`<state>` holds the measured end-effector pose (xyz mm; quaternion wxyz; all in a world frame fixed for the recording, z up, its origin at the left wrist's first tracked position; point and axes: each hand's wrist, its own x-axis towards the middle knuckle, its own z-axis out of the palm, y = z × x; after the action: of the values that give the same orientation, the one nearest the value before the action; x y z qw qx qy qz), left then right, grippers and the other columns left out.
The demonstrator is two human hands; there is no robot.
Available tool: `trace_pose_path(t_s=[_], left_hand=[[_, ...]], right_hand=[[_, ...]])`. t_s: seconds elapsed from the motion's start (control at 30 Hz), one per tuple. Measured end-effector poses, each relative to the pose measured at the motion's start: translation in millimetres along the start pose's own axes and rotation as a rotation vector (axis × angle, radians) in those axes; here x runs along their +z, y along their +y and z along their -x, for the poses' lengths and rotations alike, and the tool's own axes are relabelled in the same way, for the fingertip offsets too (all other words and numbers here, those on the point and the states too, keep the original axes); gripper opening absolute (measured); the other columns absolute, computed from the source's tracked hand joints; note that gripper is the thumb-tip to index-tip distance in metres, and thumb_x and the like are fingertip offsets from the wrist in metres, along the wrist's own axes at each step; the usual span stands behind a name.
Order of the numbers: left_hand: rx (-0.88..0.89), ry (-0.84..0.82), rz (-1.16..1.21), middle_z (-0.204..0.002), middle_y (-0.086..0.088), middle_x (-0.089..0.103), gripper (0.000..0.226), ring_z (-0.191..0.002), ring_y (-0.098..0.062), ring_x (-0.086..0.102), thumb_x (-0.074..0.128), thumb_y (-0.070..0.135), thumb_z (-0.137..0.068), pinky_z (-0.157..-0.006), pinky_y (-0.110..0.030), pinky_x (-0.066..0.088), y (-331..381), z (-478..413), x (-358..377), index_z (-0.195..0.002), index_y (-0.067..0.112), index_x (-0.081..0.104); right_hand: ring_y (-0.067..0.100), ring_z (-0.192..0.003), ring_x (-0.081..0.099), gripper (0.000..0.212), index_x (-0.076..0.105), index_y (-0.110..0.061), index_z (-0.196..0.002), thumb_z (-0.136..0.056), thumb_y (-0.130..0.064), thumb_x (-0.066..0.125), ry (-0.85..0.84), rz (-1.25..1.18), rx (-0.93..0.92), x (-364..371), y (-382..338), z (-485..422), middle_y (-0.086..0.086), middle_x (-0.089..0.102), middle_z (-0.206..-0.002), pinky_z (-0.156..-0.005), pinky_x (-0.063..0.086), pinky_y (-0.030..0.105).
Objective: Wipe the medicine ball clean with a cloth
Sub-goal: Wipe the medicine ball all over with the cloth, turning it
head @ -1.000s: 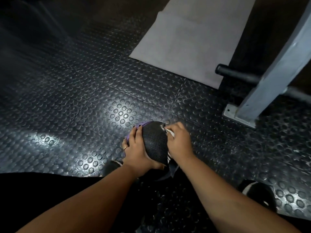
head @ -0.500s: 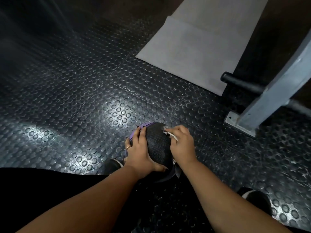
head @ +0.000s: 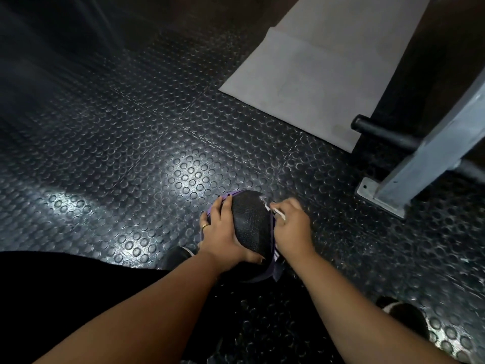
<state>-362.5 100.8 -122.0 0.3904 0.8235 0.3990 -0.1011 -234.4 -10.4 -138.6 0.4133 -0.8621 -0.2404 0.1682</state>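
Note:
A black textured medicine ball (head: 250, 224) with purple trim sits low between my hands, over the studded floor. My left hand (head: 221, 232) lies on its left side, fingers spread over the purple edge and thumb wrapped under the near side, holding it steady. My right hand (head: 290, 227) presses a dark cloth (head: 275, 261) with white stripes against the ball's right side, fingers curled round the cloth. Most of the cloth is hidden under that hand; a strip hangs below the ball.
Black studded rubber floor (head: 157, 143) all around. A grey mat (head: 315, 74) lies ahead on the right. A grey steel frame leg (head: 425, 153) with a bolted foot and a black bar (head: 383, 132) stands to the right. My shoes (head: 406, 315) are near.
The view has shifted slightly, so the ball and hands sit a little lower and to the right. My right hand with the cloth has slid a short way along the ball's right side.

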Motion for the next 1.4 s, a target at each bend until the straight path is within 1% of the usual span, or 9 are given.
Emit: trace_pose_path(t_s=[0.1,0.27,0.47,0.63,0.77,0.83,1.07,1.2,1.4], left_hand=[[0.012,-0.008,-0.016,-0.157,0.022,-0.007,0.162,-0.15,-0.035,-0.008,0.087,0.067,-0.026,-0.118,-0.065,0.016,1.4,1.7,0.9,-0.155,0.038,-0.008],[0.014,0.009,-0.044,-0.159,0.022,-0.011,0.162,-0.15,-0.035,-0.01,0.091,0.062,-0.031,-0.117,-0.065,0.019,3.8,10.7,4.3,-0.155,0.035,-0.009],[0.078,0.062,-0.036,-0.158,0.021,-0.007,0.16,-0.149,-0.023,-0.008,0.092,0.06,-0.03,-0.123,-0.056,0.01,-11.2,20.3,6.4,-0.156,0.035,-0.003],[0.094,0.077,-0.031,-0.155,0.024,-0.006,0.159,-0.145,-0.008,-0.008,0.093,0.06,-0.032,-0.124,-0.053,0.006,-11.9,18.9,2.3,-0.156,0.034,-0.002],[0.096,0.079,-0.021,-0.154,0.025,-0.006,0.159,-0.148,-0.019,-0.006,0.086,0.067,-0.027,-0.123,-0.055,0.008,-18.6,24.9,4.3,-0.156,0.034,-0.001],[0.103,0.098,-0.02,-0.154,0.024,-0.006,0.159,-0.149,-0.023,-0.003,0.08,0.071,-0.024,-0.124,-0.053,0.008,-23.5,29.0,7.7,-0.156,0.033,0.0],[0.135,0.107,-0.036,-0.157,0.018,-0.007,0.159,-0.147,-0.011,-0.007,0.091,0.059,-0.029,-0.124,-0.045,0.001,-28.2,36.4,11.8,-0.157,0.026,0.002],[0.104,0.096,-0.019,-0.154,0.025,-0.007,0.159,-0.15,-0.025,-0.004,0.083,0.068,-0.026,-0.124,-0.053,0.009,-24.8,30.8,10.4,-0.156,0.031,0.002],[0.082,0.083,-0.01,-0.153,0.027,-0.004,0.158,-0.149,-0.026,-0.004,0.088,0.064,-0.026,-0.123,-0.054,0.01,-13.9,22.9,7.6,-0.156,0.035,0.003]], right_hand=[[0.021,-0.107,0.056,0.038,0.069,-0.005,-0.105,-0.077,0.014,0.052,0.036,0.049,-0.121,-0.7,-5.1,31.3,0.006,0.056,-0.11,-0.097,0.045,0.031],[0.012,-0.098,0.047,0.044,0.072,-0.01,-0.103,-0.074,0.019,0.055,0.097,0.111,-0.231,-7.8,9.5,28.4,-0.006,0.047,-0.097,-0.089,0.042,0.02],[0.024,-0.09,0.055,0.034,0.073,-0.004,-0.103,-0.083,0.014,0.052,-0.083,0.084,0.131,1.5,40.2,-28.4,0.002,0.052,-0.092,-0.072,0.033,0.011],[0.026,-0.095,0.058,0.027,0.07,-0.004,-0.105,-0.087,0.008,0.053,-0.14,0.079,0.183,9.1,35.9,-41.4,0.011,0.059,-0.111,-0.072,0.037,0.019],[0.021,-0.09,0.058,0.033,0.07,-0.004,-0.104,-0.084,0.013,0.049,-0.085,0.023,0.047,2.1,12.2,-12.7,0.006,0.057,-0.106,-0.071,0.042,0.017],[0.02,-0.093,0.058,0.037,0.07,-0.005,-0.104,-0.081,0.015,0.05,-0.086,-0.015,-0.094,0.1,-2.1,11.7,0.005,0.057,-0.103,-0.082,0.046,0.02],[0.018,-0.094,0.053,0.044,0.071,-0.01,-0.104,-0.071,0.015,0.056,-0.091,0.093,-0.421,-2.9,3.8,26.2,0.001,0.058,-0.096,-0.088,0.045,0.025],[0.017,-0.092,0.052,0.045,0.072,-0.009,-0.102,-0.072,0.017,0.053,-0.054,0.086,-0.348,2.5,4.6,10.1,0.001,0.059,-0.094,-0.084,0.043,0.021],[0.02,-0.083,0.054,0.036,0.072,-0.008,-0.105,-0.085,0.013,0.05,-0.165,0.055,0.055,4.7,20.5,-44.7,0.005,0.059,-0.1,-0.07,0.035,0.018]])
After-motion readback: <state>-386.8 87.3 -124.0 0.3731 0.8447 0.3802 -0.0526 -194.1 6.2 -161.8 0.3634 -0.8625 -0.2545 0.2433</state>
